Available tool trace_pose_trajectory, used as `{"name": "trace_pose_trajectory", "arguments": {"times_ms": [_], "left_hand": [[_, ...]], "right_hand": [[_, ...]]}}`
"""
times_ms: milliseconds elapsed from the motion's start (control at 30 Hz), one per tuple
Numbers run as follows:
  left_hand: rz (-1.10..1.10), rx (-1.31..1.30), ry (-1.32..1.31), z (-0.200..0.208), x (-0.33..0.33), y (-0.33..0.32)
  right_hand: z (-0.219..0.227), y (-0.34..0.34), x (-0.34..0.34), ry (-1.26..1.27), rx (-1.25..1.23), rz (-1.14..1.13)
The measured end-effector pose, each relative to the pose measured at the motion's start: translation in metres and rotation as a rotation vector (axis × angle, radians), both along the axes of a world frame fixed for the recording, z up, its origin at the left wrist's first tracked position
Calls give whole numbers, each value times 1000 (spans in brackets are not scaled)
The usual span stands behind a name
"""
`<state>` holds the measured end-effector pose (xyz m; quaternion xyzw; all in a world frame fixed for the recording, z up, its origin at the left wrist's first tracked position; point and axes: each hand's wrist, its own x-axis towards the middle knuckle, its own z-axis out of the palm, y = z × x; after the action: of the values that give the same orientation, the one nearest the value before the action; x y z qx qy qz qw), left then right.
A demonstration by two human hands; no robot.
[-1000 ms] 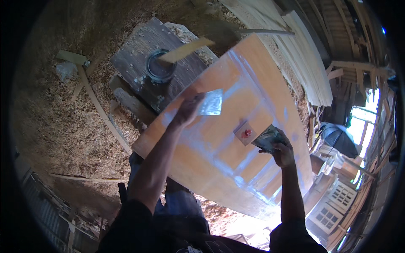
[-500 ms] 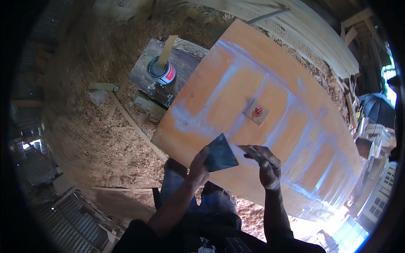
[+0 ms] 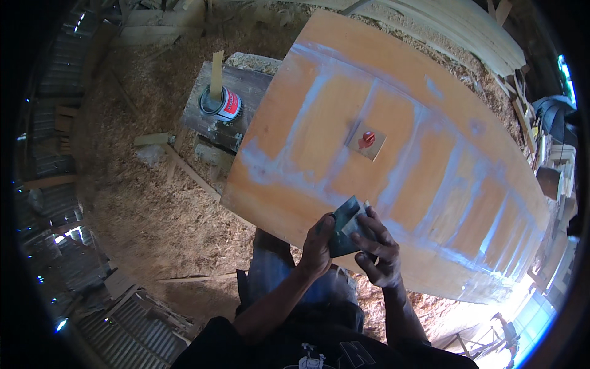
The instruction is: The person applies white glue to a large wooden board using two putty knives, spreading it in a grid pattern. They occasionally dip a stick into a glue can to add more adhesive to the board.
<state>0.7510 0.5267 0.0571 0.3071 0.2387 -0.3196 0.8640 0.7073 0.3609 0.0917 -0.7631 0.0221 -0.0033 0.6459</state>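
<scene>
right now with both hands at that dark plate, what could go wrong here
The right hand is close against the dark plate in the left hand, so a slip might scrape fingers. The red dab on the small square board could smear if brushed. The stick rising from the can might get knocked.

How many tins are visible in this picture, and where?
1 tin: it stands on the wooden bench, left of the big orange panel, with a flat stick in it. Others may be hidden in the dark surroundings.
</scene>
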Motion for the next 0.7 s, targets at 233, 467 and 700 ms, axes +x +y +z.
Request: {"name": "trace_pose_trajectory", "arguments": {"times_ms": [233,467,700], "left_hand": [[-68,235,-130,-15,-4,28],[-80,495,-472,-1,19,60],[-714,845,-1297,6,4,43]], "right_hand": [[-11,0,-14,121,-30,-51],[-25,9,-40,407,137,-55],[-25,32,-52,800,1223,-510]]}}
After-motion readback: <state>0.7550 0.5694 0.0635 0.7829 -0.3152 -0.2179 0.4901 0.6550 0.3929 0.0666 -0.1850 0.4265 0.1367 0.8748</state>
